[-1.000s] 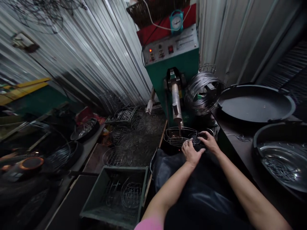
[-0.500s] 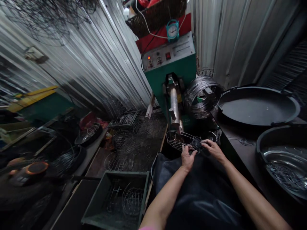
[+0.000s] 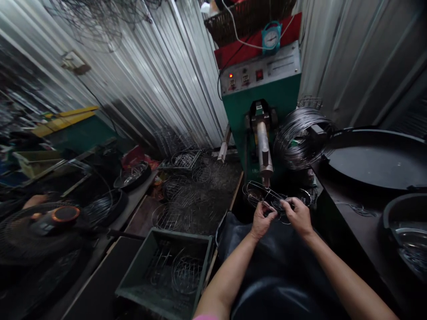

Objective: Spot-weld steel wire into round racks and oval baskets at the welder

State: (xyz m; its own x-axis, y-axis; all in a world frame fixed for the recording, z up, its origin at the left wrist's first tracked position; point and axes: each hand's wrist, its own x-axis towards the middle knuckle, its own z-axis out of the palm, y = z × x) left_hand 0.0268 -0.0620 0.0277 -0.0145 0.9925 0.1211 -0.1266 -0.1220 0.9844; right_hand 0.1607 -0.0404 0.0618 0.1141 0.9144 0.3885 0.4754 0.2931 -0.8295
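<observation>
Just past the fingers in the head view, a round wire rack (image 3: 267, 193) reaches under a metal arm (image 3: 263, 144). The left hand (image 3: 262, 221) pinches its near edge, perhaps to keep it steady. The right hand (image 3: 298, 217) curls its fingers there; I cannot tell their grip.

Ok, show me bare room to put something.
The dark panel left of the green crate looks bare; so, mostly, does the wide pan right of the wire coil. Crowded: beyond the crate, wire racks; near the machine arm, the left hand and right hand.
</observation>
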